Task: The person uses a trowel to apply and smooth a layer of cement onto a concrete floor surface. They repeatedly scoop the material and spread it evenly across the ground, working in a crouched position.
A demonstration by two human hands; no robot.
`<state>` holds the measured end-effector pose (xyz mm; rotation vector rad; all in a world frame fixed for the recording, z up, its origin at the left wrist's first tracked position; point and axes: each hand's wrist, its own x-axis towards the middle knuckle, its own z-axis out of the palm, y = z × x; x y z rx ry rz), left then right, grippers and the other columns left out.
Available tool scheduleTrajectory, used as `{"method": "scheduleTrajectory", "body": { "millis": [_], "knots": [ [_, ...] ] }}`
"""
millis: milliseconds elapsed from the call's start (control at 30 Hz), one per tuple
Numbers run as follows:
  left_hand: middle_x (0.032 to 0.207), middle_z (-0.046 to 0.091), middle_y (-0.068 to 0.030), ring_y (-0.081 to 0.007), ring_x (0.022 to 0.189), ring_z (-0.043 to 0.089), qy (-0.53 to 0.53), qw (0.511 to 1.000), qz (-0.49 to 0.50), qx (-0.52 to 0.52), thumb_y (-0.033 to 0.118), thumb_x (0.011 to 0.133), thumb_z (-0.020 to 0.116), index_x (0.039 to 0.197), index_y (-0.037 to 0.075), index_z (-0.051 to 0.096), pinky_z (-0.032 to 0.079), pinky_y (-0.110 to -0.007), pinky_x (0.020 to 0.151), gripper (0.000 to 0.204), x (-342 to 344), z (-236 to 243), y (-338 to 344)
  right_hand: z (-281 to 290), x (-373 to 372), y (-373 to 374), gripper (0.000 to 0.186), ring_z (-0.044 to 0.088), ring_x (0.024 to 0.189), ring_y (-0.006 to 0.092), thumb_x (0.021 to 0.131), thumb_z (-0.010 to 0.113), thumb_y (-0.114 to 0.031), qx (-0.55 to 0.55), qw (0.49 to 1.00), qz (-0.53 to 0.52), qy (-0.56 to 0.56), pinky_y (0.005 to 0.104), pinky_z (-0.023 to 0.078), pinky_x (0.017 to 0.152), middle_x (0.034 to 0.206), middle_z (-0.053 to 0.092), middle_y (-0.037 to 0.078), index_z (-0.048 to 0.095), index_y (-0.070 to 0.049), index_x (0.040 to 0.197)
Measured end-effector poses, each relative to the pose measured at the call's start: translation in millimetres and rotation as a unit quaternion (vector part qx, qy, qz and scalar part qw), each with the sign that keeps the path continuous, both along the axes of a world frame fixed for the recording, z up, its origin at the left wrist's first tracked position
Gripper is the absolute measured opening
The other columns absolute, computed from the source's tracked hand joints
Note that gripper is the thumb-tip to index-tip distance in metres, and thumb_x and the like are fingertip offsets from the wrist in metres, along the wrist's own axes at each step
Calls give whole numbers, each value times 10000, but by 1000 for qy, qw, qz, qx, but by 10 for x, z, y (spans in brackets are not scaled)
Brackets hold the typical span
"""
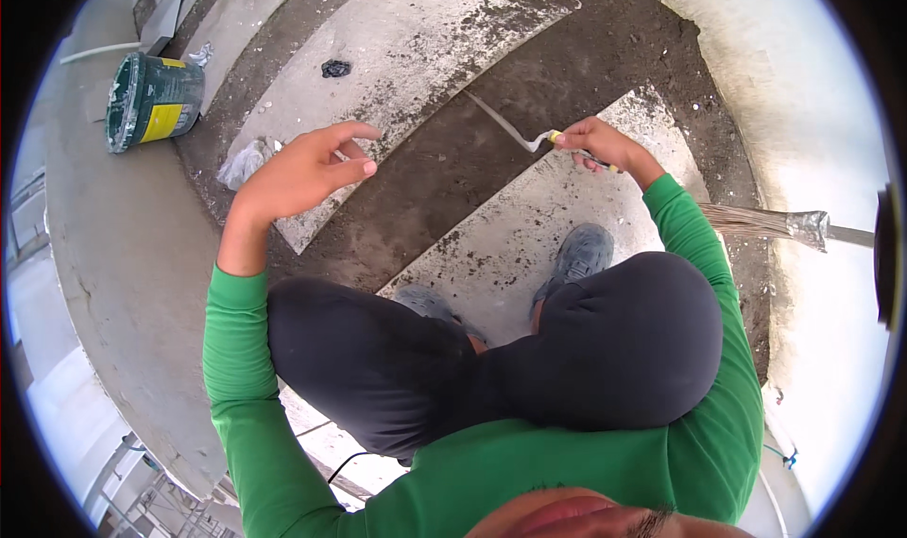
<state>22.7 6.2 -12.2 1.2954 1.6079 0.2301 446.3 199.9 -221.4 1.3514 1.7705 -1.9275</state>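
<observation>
My right hand [602, 148] is wrapped around the yellow-ended handle of a trowel [505, 125]. Its narrow metal blade, seen nearly edge-on, reaches left over a strip of dark soil [444, 174]. Whether the tip touches the soil or the slab edge, I cannot tell. My left hand [307, 171] hovers with bent, parted fingers and holds nothing, close to the near end of a pale, dirt-speckled slab [331, 113]. A second pale slab [510, 231] lies under my feet as I squat, bordering the soil strip on the near side.
A green bucket with a yellow label [156, 101] stands at the far left on a grey concrete ledge [123, 245]. Crumpled clear plastic [244, 165] and a black scrap [335, 68] lie nearby. At right, a broom [756, 222] rests beside a white wall [812, 122].
</observation>
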Motion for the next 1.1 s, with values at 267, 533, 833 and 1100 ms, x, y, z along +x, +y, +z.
{"method": "scheduleTrajectory", "body": {
  "millis": [267,533,833,1100],
  "knots": [
    [1079,751,-74,-185,989,693,49,997,-55,-23,320,1014,690,1439,103,593,539,-352,893,487,-175,37,-68,2,845,635,356,484,427,90,1028,666,-349,53,986,-158,0,270,371,386,634,592,22,752,-23,1141],
    [1091,758,-93,-199,972,696,14,999,-46,-20,346,1018,691,1448,121,593,539,-365,882,495,-136,-44,-70,-45,272,549,326,514,441,101,1013,701,-311,-19,999,-43,-6,288,390,400,656,629,51,753,5,1070],
    [1065,756,-76,-161,953,674,30,999,-21,-30,324,1018,693,1436,91,596,531,-343,846,488,-310,27,-197,264,671,823,359,494,433,105,1015,675,-356,72,985,-153,-25,277,384,406,643,589,34,745,-9,1077],
    [1057,702,-61,-122,877,645,5,999,-16,-29,282,1004,709,1428,91,607,528,-302,797,477,-80,-46,-121,-172,626,1154,335,490,415,77,1012,705,-371,17,997,-73,-11,269,384,382,648,629,14,752,-53,1107]
  ]
}}
